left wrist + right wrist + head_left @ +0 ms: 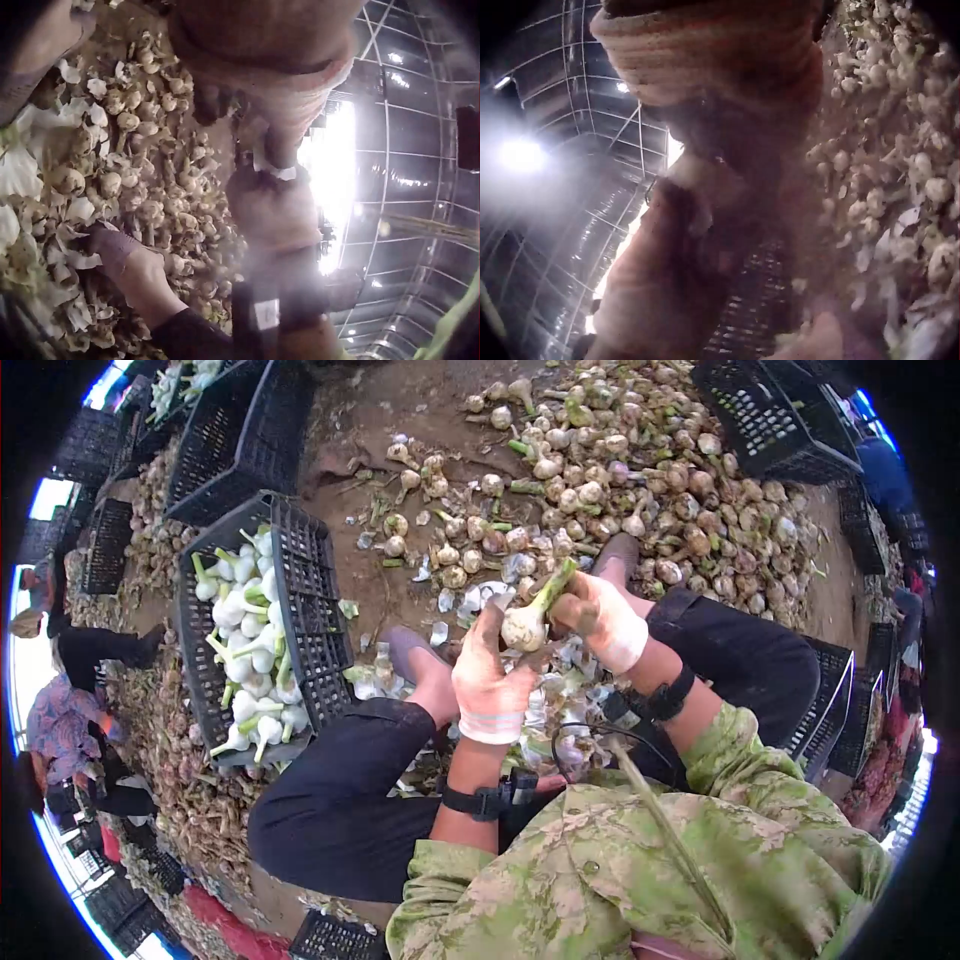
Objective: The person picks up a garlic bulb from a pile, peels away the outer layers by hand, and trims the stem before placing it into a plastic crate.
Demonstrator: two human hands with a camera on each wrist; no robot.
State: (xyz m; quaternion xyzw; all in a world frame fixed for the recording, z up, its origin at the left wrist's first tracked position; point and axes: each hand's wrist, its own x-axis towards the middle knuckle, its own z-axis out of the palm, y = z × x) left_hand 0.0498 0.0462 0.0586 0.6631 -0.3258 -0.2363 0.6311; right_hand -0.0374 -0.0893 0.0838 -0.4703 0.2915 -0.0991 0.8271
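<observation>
In the head view a garlic bulb (524, 629) with a short green stem is held between both hands, above the lap. The left hand (490, 685), in a stained white and orange glove, grips the bulb's left side with fingers and thumb. From the right, the gloved right hand (602, 622) pinches the bulb near the base of its stem. Both wrist views show the gloves close together; the left hand (262, 97) and right hand (712, 60) are partly blurred, and the bulb is hard to make out there.
A black crate (318, 610) of white trimmed garlic stands at the left. Untrimmed garlic (690, 510) is heaped ahead and to the right. Loose skins (570, 710) lie between the legs. More black crates (775, 420) stand around, and other people (70, 730) are at the left.
</observation>
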